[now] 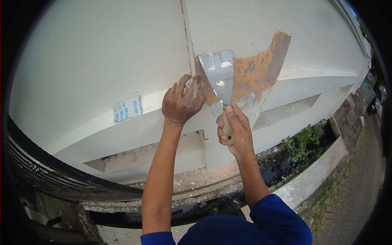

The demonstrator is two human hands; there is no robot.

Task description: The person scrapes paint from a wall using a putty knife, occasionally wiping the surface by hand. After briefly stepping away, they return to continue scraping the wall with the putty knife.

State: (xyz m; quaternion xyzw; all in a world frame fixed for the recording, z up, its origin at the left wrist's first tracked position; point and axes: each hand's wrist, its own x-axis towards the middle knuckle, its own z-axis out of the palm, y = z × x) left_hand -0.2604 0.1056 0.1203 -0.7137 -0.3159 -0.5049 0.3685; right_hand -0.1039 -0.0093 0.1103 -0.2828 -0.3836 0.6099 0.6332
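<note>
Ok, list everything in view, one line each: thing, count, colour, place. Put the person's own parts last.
wall: one, white, fills the upper frame, with stepped ledges lower down
bare patch: one, rusty orange-brown, on the wall right of centre where paint is gone
putty knife: one, grey metal blade with pale handle, blade flat against the wall at the patch's left edge
sandpaper sheet: one, white back with blue print, lying on the ledge at left
plants: one small clump, green, at the wall's foot on the right
paving: brownish brick, lower right
railing: one, dark, lower left
sleeves: two, blue, bottom edge
left hand: one, dusty, pressed on the wall beside the blade
right hand: one, gripping the knife handle
</note>
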